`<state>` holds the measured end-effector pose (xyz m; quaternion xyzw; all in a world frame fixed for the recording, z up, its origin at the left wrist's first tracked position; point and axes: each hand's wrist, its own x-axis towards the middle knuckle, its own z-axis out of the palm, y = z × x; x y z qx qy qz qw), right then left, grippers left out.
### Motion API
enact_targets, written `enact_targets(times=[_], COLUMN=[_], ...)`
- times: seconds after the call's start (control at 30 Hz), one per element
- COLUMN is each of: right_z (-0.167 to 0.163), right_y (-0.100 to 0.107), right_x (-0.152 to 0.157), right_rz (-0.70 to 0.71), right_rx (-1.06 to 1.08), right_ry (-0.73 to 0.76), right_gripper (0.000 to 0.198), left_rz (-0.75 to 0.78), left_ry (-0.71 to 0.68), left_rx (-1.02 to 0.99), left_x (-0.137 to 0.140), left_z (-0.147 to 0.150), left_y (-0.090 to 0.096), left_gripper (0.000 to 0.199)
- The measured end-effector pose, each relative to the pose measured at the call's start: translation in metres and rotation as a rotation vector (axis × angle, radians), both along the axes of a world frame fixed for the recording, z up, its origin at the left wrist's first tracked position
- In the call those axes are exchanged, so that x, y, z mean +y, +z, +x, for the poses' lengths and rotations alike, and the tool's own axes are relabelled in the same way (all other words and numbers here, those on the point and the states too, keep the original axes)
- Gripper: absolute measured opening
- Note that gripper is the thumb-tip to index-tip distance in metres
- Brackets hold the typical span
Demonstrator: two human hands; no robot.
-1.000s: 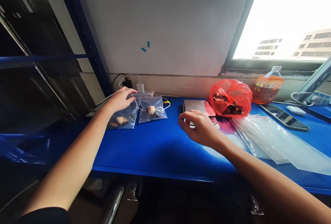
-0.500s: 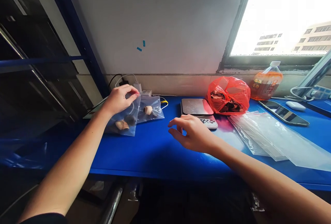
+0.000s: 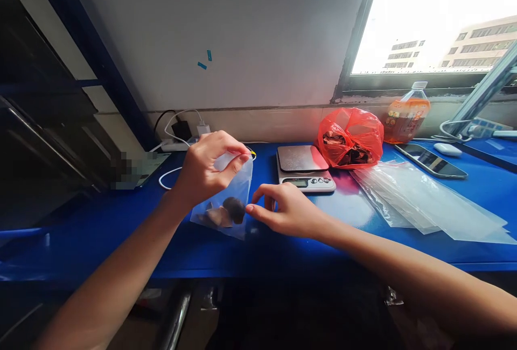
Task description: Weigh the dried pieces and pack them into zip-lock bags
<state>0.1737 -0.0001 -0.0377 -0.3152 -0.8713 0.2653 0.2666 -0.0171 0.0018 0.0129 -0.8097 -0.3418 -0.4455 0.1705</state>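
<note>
My left hand (image 3: 216, 164) pinches the top edge of a clear plastic bag (image 3: 238, 180) between thumb and fingertips. The bag hangs upright over the blue table, with a dark round lump (image 3: 234, 210) and paler brownish pieces (image 3: 218, 216) at its bottom; what they are I cannot make out. Close to the bag's right side is my right hand (image 3: 283, 207), empty, its thumb and forefinger curved and apart. Behind that hand stands a kitchen scale (image 3: 302, 159) with a metal plate and nothing on it. The second small bag is hidden behind the held one.
Right of the scale sits a red plastic bag (image 3: 351, 137) with dark brown pieces inside. Flat clear bags (image 3: 428, 194) lie fanned out in front of it. Farther right are a phone (image 3: 430, 160), a white case (image 3: 447, 149) and a drink bottle (image 3: 407, 116). Chargers and cables (image 3: 181, 129) line the wall.
My left hand has carried the bag rightward and toward me, in front of the second bag. My right hand has shifted slightly left in the picture, closer to the bag. The view has turned somewhat.
</note>
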Motion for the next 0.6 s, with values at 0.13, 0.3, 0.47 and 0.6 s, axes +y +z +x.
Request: enact_targets(times=[0.13, 0.3, 0.47, 0.6], right_z=[-0.003, 0.002, 0.01, 0.013], right_y=[0.002, 0.009, 0.015, 0.015], right_x=[-0.006, -0.007, -0.003, 0.003], right_rz=[0.006, 0.104, 0.259, 0.34], right_rx=[0.009, 0.073, 0.112, 0.105], right_ry=[-0.014, -0.079, -0.117, -0.135], right_gripper=[0.026, 0.037, 0.04, 0.042], left_rz=[0.098, 0.157, 0.159, 0.096], left_ry=[-0.048, -0.054, 0.007, 0.047], left_rx=[-0.029, -0.016, -0.013, -0.021], left_x=[0.003, 0.004, 0.002, -0.001], left_z=[0.007, 0.012, 0.016, 0.016], left_y=[0.011, 0.038, 0.054, 0.058], left_gripper=[0.001, 0.002, 0.004, 0.009])
